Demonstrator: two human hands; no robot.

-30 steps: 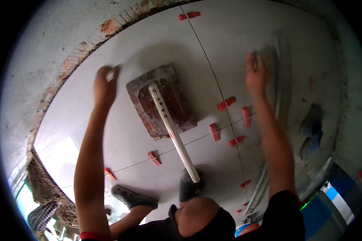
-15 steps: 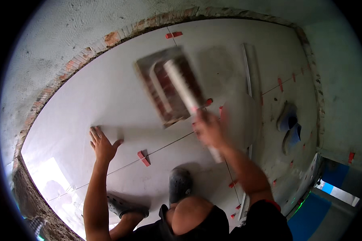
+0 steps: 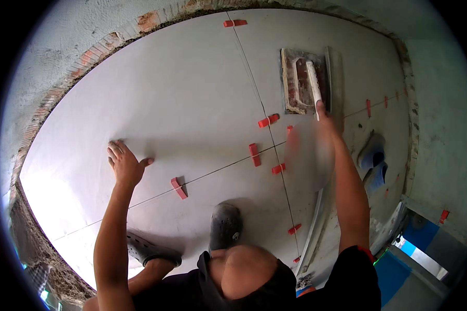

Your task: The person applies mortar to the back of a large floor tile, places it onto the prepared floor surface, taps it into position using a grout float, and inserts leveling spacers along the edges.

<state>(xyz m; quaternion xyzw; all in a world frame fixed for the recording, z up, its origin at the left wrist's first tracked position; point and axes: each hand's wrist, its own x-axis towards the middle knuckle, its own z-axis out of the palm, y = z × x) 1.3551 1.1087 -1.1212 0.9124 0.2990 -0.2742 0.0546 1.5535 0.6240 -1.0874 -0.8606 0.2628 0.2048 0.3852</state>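
My left hand (image 3: 125,165) lies flat on a large pale floor tile (image 3: 181,93), fingers spread and thumb out to the side. Out ahead on the right, my right hand (image 3: 324,115) is closed on the near end of a white handle belonging to a flat rectangular float (image 3: 290,103). The float's back is smeared with dried grey and reddish-brown material. It rests at, or just above, the tile beside a long metal bar (image 3: 335,67); I cannot tell whether it touches. Red wedges, such as this red wedge (image 3: 268,121), sit in clips along the tile joints.
Broken brick edging (image 3: 96,54) and a rough wall curve round the far left. A pair of blue-grey slippers (image 3: 373,160) lies at the right. Another metal bar (image 3: 314,223) runs along the tiles near my right arm. My dark clogs (image 3: 225,225) stand on the tiles.
My right hand has carried the float to the right, off the middle of the tile, to beside the metal bar. My left hand stays flat on the tile. The view has shifted slightly.
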